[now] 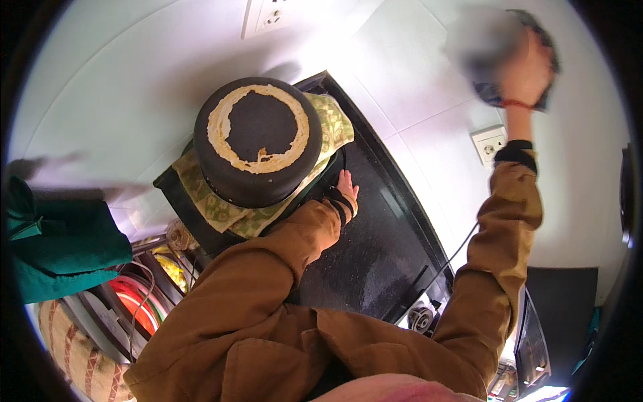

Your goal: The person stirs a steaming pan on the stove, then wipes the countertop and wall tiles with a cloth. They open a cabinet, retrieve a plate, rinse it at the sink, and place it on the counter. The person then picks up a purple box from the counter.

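My right hand (527, 70) is raised against the pale tiled wall at the upper right, blurred, over a dark patterned cloth (487, 94); a grey blurred round patch covers part of it. My left hand (347, 190) rests flat on the black countertop (346, 266), fingers extended, holding nothing. Left of it, a dark round pot or pan (261, 120), its top face marked by a rough cream-coloured ring, sits on a green and cream patterned cloth (334, 120). Beneath that cloth lies a dark green item whose kind I cannot tell.
A wall socket (490, 144) is below my right hand, another (271, 17) at the top. A thin cable (462, 246) runs down to a gas burner (422, 317). Green cloth (65, 241) hangs at the left above stored round items, one red (135, 301).
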The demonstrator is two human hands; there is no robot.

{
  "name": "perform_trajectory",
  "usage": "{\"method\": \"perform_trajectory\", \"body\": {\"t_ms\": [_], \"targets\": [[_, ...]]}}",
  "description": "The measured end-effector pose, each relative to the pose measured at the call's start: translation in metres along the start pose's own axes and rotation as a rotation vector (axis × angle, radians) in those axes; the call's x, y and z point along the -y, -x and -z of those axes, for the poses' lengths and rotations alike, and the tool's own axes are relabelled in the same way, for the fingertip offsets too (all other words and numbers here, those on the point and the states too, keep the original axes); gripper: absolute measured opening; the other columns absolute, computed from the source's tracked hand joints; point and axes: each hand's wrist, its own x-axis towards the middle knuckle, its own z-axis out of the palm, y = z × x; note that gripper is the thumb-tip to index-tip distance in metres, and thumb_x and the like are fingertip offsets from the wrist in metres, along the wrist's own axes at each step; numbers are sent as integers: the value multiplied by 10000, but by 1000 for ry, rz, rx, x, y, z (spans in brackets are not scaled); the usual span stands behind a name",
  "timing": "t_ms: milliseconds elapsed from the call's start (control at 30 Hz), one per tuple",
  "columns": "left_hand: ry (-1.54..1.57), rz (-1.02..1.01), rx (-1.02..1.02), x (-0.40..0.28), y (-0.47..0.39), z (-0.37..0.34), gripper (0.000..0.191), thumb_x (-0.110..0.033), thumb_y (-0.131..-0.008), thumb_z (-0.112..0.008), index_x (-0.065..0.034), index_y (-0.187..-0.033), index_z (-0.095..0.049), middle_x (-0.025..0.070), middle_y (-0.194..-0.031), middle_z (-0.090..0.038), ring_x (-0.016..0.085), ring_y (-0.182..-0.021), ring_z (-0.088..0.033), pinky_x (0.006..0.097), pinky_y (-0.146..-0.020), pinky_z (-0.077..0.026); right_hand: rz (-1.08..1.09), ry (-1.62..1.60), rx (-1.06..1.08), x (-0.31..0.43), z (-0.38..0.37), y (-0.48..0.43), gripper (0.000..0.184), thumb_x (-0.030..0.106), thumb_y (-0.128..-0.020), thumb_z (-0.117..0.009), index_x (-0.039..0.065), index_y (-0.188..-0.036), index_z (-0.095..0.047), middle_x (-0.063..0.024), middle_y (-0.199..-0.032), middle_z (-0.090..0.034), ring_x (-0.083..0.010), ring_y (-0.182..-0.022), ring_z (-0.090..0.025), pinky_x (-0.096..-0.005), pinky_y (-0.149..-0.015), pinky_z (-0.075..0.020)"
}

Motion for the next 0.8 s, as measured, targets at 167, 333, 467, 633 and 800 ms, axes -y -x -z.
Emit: {"method": "perform_trajectory", "body": {"t_ms": [167, 333, 467, 633, 800], "targets": [[10, 49, 59, 0, 11, 19, 736, -315, -889, -529, -214, -1457, -73, 191, -1492, -101, 395, -1366, -102, 580, -1069, -64, -48, 325, -178, 37, -14, -10, 526, 277, -803, -561, 201, -1306, -426, -126, -1383, -367, -391, -1215, -382, -534, -952, -358], [10, 26, 47, 6, 7, 18, 758, -328, -887, -527, -225, -1458, -38, 217, -1489, -74, 408, -1366, -85, 596, -1061, -56, 379, 169, 178, 131, -106, 69, 465, 147, -824, -490, 244, -1277, -461, -82, -1410, -332, -349, -1309, -261, -610, -1036, -199], [11, -19, 27, 9, -1, 12, 669, -397, -919, -437, -257, -1456, -63, 196, -1493, -83, 426, -1360, -76, 633, -1040, -43, 501, -576, 296, 186, -151, 184, 274, 94, -823, -429, 126, -1070, -542, -156, -1340, -390, -364, -1323, -239, -533, -1087, -141], [11, 34, 44, 4, 3, 13, 657, -283, -923, -448, -274, -1447, -53, 202, -1495, -57, 397, -1369, -78, 620, -1048, -40, 454, -511, 468, 149, -133, 208, 278, 73, -831, -434, 98, -1068, -577, -118, -1305, -432, -324, -1327, -247, -551, -1062, -180], [-1, 64, 40, 3, 2, 14, 670, -334, -919, -453, -281, -1448, -46, 206, -1493, -65, 410, -1366, -76, 600, -1059, -43, 332, -491, 332, 159, -116, 132, 326, 33, -832, -400, 16, -1133, -522, -159, -1287, -442, -356, -1311, -243, -555, -1075, -146]]}}
